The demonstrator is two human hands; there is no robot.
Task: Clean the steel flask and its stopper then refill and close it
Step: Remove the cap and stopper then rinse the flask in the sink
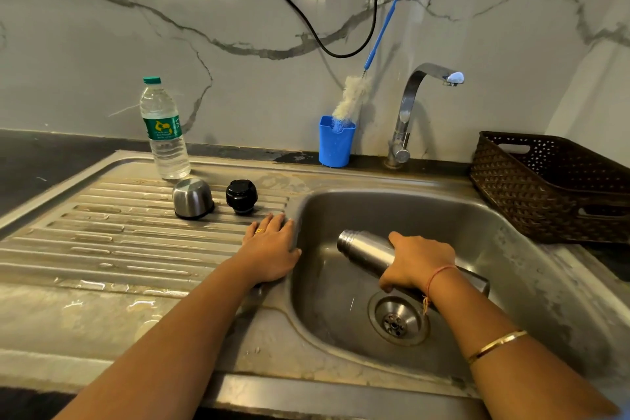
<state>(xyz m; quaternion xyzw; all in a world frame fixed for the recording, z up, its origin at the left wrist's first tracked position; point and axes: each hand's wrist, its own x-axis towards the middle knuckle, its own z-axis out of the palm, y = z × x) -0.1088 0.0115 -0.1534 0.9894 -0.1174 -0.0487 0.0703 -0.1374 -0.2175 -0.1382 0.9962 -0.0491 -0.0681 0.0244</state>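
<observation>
The steel flask (366,251) lies tilted inside the sink basin (484,232), its open threaded mouth pointing up and left. My right hand (417,262) grips it around the middle, just above the drain (397,319). My left hand (271,249) rests flat, fingers spread, on the draining board at the basin's left rim and holds nothing. The black stopper (241,196) and the steel cup lid (192,198), upside down, stand on the draining board beyond my left hand. A plastic water bottle (165,129) with a green cap stands behind them.
A blue cup (335,143) holding a bottle brush (353,95) with a blue handle stands by the wall, left of the tap (419,102). A dark woven basket (552,187) sits at the right. A black cable (341,27) hangs on the marble wall. The draining board is wet.
</observation>
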